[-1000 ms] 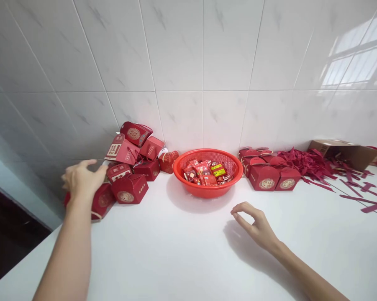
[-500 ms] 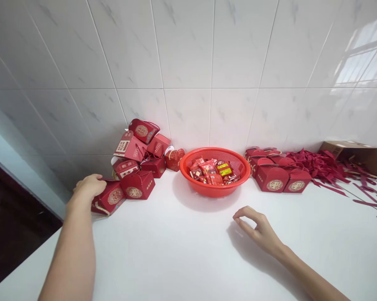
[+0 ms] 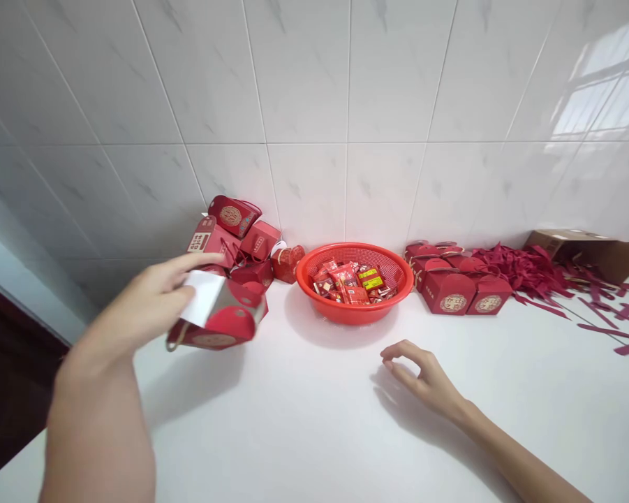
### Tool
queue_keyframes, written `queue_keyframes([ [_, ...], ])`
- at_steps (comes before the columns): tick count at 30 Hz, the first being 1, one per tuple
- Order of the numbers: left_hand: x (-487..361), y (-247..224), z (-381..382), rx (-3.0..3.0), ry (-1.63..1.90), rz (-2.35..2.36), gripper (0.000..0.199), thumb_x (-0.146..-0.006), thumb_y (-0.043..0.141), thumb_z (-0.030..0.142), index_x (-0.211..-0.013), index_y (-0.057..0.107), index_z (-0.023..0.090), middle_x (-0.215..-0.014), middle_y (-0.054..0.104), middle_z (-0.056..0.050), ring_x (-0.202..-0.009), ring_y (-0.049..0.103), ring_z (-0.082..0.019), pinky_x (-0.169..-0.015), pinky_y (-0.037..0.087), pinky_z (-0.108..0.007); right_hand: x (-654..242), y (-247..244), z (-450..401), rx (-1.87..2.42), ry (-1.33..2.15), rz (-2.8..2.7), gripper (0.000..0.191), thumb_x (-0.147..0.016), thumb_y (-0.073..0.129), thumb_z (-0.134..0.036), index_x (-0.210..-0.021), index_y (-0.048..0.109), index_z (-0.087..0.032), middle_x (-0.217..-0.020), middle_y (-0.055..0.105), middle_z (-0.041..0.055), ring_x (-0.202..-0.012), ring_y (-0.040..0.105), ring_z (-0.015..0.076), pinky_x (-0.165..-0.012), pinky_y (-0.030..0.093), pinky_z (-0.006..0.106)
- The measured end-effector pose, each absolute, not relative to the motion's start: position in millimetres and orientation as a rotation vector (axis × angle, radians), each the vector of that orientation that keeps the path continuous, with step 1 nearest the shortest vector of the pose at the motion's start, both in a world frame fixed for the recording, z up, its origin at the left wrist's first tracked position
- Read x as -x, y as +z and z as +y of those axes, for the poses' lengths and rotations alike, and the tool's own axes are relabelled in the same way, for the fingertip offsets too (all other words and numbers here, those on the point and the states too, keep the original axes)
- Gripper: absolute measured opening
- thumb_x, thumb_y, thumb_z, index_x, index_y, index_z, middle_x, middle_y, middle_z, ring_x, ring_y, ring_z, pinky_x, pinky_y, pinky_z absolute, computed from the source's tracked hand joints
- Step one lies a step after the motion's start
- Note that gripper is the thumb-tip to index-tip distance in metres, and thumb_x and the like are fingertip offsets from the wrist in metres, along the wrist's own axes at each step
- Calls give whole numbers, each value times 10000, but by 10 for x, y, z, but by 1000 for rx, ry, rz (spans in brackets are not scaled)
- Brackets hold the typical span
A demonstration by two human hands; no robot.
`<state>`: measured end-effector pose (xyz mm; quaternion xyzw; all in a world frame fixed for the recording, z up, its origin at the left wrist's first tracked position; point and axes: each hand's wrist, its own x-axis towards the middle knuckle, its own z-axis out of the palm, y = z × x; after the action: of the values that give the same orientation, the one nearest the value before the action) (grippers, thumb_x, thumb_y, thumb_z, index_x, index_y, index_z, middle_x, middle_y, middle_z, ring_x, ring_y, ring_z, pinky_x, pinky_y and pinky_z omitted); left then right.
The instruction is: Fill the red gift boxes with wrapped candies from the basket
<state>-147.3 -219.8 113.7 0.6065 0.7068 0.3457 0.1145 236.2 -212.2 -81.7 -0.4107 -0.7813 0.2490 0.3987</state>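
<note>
My left hand (image 3: 160, 297) is closed on a red gift box (image 3: 225, 325), thumb against a white flap (image 3: 204, 297). This box is held tilted above the table, its rounded flaps spread and a cord handle hanging at its left end; motion blurs it a little. Over the white table, my right hand (image 3: 424, 377) has its thumb and fingertips brought together in a loose loop, with nothing visible between them. Beyond it sits a red plastic basket (image 3: 353, 316) of wrapped candies (image 3: 353, 283).
More red gift boxes (image 3: 232, 216) are piled against the tiled wall behind my left hand. Several closed boxes (image 3: 445, 292) stand right of the basket. Further right lie red shredded strips (image 3: 523, 272) and a cardboard box (image 3: 576, 248) on its side.
My left hand has lifted a gift box from the left end of the pile and brought it rightward, tilting it. My right hand has kept nearly the same pose.
</note>
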Motion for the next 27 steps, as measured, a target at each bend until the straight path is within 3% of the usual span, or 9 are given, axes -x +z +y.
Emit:
queue_keyframes([
  [2,1140,1075,-2202,-1750,925,1693,631,-687,500,230,-1303,632,204,-619,653,34,-364,484,-139,-365,379,-229,-2347,-816,-2122,1039,642,-1960,205,-955,541,-365,-1047,663,-229,-929,732,63,-880,689,226,-818,554,375],
  [3,982,1013,-2174,-1793,905,1543,563,-686,521,235,-1225,676,195,-741,712,-6,-468,580,-155,-407,423,-227,-2339,-813,-2125,1045,654,-1949,227,-960,540,-383,-1079,654,-228,-931,732,64,-885,689,228,-823,553,377],
  [5,686,835,-2090,-1954,898,1265,427,-690,527,202,-1063,736,195,-1019,752,-61,-881,715,-220,-689,567,-262,-2327,-797,-2133,1060,708,-1924,284,-972,529,-429,-1141,632,-225,-954,732,70,-894,692,232,-811,555,371],
  [7,427,608,-2005,-2032,896,1106,367,-696,493,151,-957,747,203,-1165,733,-65,-1157,657,-242,-952,539,-319,-2328,-766,-2144,1055,783,-1878,348,-989,499,-475,-1210,600,-226,-991,730,77,-907,696,232,-811,558,365],
  [11,81,153,-1911,-2063,912,1075,371,-719,421,79,-885,728,205,-1276,680,-80,-1236,621,-237,-1093,465,-399,-2372,-681,-2152,983,881,-1731,459,-1015,431,-542,-1359,523,-253,-1146,704,90,-1021,684,228,-913,545,371],
  [14,-5,-52,-1890,-2114,930,1113,396,-776,392,70,-927,731,208,-1324,645,-91,-1284,594,-245,-1122,444,-424,-2413,-617,-2154,937,919,-1716,483,-1014,425,-569,-1378,560,-282,-1346,633,99,-1192,625,247,-1024,500,400],
  [18,2,-123,-1875,-2210,867,1116,434,-835,362,72,-999,734,224,-1365,615,-84,-1285,596,-237,-1115,458,-413,-2426,-549,-2168,877,983,-1788,457,-986,480,-594,-1221,710,-277,-1431,583,104,-1362,503,290,-1129,408,466],
  [23,10,-115,-1856,-2291,847,1146,471,-815,353,27,-1013,734,220,-1332,625,-87,-1246,616,-230,-1083,483,-392,-2459,-505,-2149,718,1163,-1653,530,-921,510,-690,-905,810,-254,-1403,618,99,-1313,555,326,-1091,447,513],
  [27,12,-131,-1848,-2306,833,1183,463,-800,357,16,-971,738,217,-1290,636,-81,-1214,628,-235,-1060,495,-382,-2518,-472,-2147,719,1172,-1681,554,-914,558,-658,-604,768,-250,-1318,679,79,-1278,578,328,-1129,405,524],
])
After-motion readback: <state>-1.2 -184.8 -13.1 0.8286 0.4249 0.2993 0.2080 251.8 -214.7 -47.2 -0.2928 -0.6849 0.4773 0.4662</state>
